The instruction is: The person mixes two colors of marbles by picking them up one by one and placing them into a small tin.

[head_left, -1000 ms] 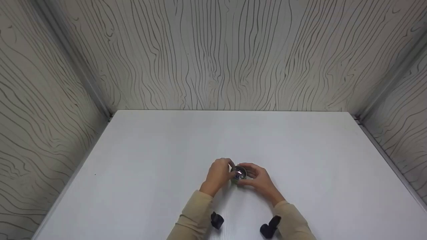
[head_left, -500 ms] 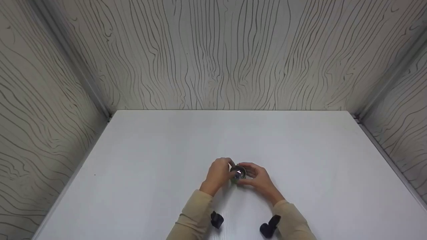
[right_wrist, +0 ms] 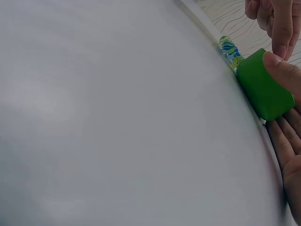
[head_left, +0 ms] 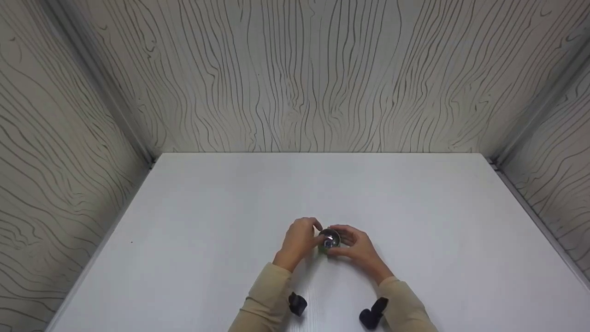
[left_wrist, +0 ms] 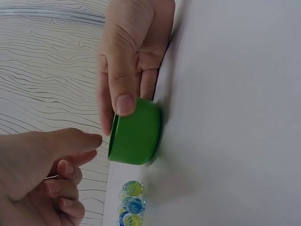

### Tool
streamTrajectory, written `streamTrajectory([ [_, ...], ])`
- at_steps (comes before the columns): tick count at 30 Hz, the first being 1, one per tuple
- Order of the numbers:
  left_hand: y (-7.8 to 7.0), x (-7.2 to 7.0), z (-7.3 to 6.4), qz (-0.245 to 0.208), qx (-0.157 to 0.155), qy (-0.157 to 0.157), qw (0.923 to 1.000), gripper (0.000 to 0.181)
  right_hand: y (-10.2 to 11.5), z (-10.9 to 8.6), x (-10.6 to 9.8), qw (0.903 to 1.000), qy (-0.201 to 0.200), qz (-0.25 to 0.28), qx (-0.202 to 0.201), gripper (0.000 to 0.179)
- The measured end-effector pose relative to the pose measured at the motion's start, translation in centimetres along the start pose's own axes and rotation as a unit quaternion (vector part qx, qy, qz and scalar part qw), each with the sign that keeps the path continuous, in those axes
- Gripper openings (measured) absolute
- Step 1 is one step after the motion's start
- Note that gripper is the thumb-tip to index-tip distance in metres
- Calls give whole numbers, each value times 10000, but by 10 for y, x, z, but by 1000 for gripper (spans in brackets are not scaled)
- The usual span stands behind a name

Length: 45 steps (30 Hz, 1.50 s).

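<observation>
A small green cup with a shiny metal-like inside stands upright on the white table. My right hand holds it from the right; the thumb presses its near side and the other fingers lie behind it. My left hand hovers at the cup's left rim. In the left wrist view its thumb and forefinger tips are close together just off the opening, the other fingers curled, with nothing visible between them. Several glass marbles with blue and yellow-green swirls lie on the table beside the cup; in the head view they are hidden.
The white table meets a wood-grain patterned wall at the back, with similar panels on both sides. Black wrist cameras sit on the beige sleeves.
My left hand has drawn back slightly to the left from the cup's rim. The right hand and the cup stay nearly where they were.
</observation>
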<state>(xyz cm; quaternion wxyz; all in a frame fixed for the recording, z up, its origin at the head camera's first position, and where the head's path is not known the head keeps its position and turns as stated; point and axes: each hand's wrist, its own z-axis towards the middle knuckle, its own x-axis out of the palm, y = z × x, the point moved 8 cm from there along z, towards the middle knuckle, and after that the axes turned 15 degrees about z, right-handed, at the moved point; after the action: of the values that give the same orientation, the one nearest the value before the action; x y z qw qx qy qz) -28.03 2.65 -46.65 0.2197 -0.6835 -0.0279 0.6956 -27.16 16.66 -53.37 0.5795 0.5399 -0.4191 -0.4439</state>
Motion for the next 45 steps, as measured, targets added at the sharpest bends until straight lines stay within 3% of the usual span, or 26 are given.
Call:
streamTrajectory([
  [10, 7, -2, 2, -189, -181, 52, 9996, 18, -1, 0, -1, 9999, -93, -92, 100, 64],
  [19, 13, -10, -1, -282, 55, -315, 9991, 15, 1, -1, 1, 9999, -20, 108, 2, 65],
  [36, 34, -11, -2, -816, -550, -32, 9951, 13, 0, -1, 0, 9999, -64, -9, 93, 65],
  [45, 41, -13, -1, -807, -533, -132, 9952, 15, -3, -1, -2, 9996, -167, -126, 203, 65],
])
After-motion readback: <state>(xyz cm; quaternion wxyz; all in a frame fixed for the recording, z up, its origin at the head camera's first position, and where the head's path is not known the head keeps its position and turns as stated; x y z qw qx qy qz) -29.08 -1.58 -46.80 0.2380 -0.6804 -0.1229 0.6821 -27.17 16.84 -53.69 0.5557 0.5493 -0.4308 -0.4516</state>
